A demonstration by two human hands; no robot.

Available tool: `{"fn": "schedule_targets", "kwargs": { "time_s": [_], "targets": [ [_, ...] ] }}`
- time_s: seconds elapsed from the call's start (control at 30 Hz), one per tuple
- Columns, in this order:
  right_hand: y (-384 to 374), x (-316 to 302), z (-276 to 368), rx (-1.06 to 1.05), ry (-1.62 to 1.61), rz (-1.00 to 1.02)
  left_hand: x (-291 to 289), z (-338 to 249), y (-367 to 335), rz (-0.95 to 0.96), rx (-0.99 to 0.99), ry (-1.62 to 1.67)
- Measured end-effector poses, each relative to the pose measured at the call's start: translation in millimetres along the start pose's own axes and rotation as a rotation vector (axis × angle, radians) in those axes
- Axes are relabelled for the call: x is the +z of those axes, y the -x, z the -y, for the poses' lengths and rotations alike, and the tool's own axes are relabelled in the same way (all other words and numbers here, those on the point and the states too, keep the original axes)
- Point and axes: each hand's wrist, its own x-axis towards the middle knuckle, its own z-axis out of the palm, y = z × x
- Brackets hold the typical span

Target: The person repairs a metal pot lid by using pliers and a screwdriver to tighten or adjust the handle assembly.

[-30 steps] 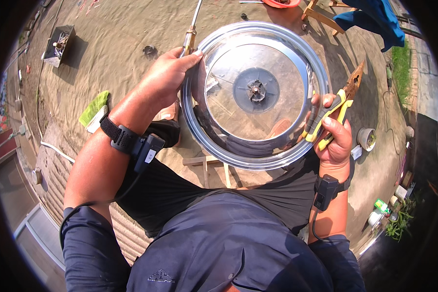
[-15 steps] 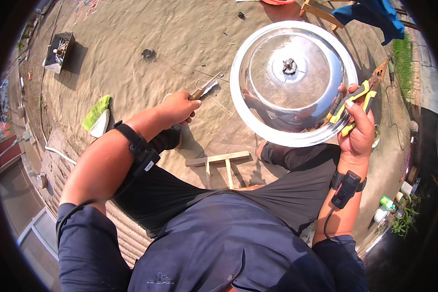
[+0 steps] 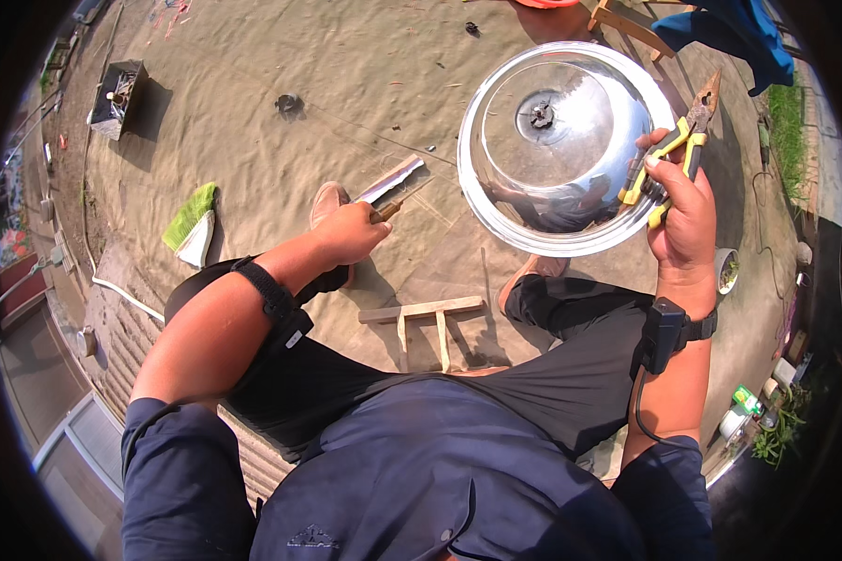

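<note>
My right hand (image 3: pixel 683 201) grips long-nose pliers (image 3: pixel 688 140) with yellow and black handles; their jaws point up and away. The same hand also holds the rim of a large, round, shiny pot lid (image 3: pixel 580 84), tilted up in front of me. A small dark, rough fitting (image 3: pixel 540 115) sits at the lid's centre. My left hand (image 3: pixel 354 232) is closed around a slim brown tool (image 3: pixel 390 211) whose exact kind I cannot make out. It is apart from the lid, above my left shoe (image 3: pixel 327 202).
A low wooden stool (image 3: pixel 421 309) stands between my legs. A flat whitish strip (image 3: pixel 393 179) lies beyond my left hand. Left are a green broom head (image 3: pixel 192 224) and a metal box of odds and ends (image 3: pixel 117 101). A wooden chair (image 3: pixel 631 33) with blue cloth (image 3: pixel 730 42) stands far right.
My left hand has drawn slightly nearer to me, lowering the brown tool. The lid has tilted and shifted a little right. The pliers' jaws have swung up and away from me.
</note>
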Motion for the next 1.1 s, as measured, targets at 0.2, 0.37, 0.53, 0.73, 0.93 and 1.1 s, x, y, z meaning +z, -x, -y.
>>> {"fn": "schedule_targets", "kwargs": {
  "time_s": [0.2,0.37,0.53,0.73,0.93,1.1],
  "targets": [
    [-9.2,-30.1,-13.2,0.03,-0.07,-0.129,-58.9,-67.7,38.2,-0.291,0.067,0.084],
    [-13.2,-27.2,-11.4,0.04,-0.124,-0.094,-39.5,-62.0,32.3,-0.257,0.089,0.07],
    [-10.3,-14.8,-12.8,-0.004,0.041,-0.116,-6.3,-45.0,18.6,-0.009,0.05,-0.162],
    [0.3,20.9,-22.4,-0.023,0.282,-0.057,-20.7,-96.3,22.5,-0.244,0.304,-0.005],
    [10.8,59.3,-50.5,-0.26,0.786,0.086,-46.6,-180.6,34.9,-0.011,0.451,0.791],
    [19.2,81.4,-65.6,-0.501,1.011,0.147,-31.6,-182.7,29.5,-0.046,0.353,0.881]
  ]
}}
